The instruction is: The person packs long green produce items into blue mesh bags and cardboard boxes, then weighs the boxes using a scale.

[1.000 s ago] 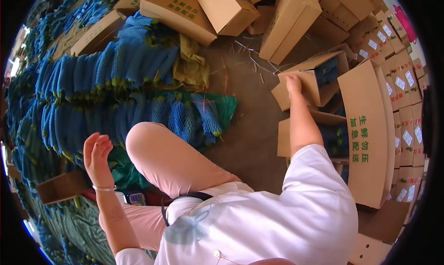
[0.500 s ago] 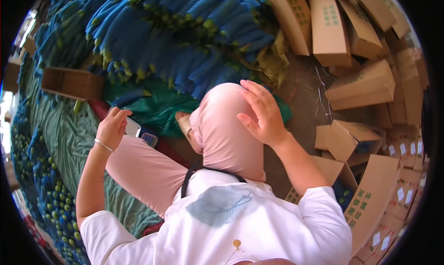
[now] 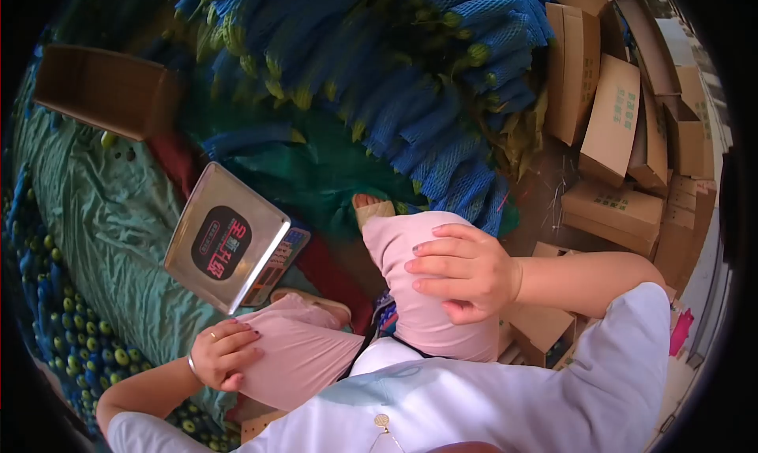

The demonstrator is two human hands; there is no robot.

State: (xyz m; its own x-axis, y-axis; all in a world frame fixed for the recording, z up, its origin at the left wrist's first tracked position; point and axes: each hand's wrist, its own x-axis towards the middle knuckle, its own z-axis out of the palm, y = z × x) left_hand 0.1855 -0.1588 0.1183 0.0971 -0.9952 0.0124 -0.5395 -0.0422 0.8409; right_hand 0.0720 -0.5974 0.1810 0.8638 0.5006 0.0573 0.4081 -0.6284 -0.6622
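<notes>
My left hand (image 3: pixel 227 354) rests on my left thigh, palm down, its fingers slightly bent and holding nothing. Over my right knee lies my right hand (image 3: pixel 467 270), its fingers stretched out on the pink trousers (image 3: pixel 430 323). Ahead of my left hand stands a weighing scale (image 3: pixel 189 251) with a bare, shiny metal pan and a keypad on its near right side. Past my knees, long green vegetables in blue foam nets (image 3: pixel 387 113) lie piled in rows. A single netted vegetable (image 3: pixel 249 139) lies apart on dark green sheeting.
An open cardboard box (image 3: pixel 103 90) stands at the far left. Cardboard cartons (image 3: pixel 612 125) crowd the right side. Green cloth (image 3: pixel 103 216) covers the ground at left, beside more netted produce (image 3: pixel 87 334) with round green ends.
My left hand has come down from beside the scale onto my thigh. My right hand has settled on my knee. The view has shifted, so the scale shows fully.
</notes>
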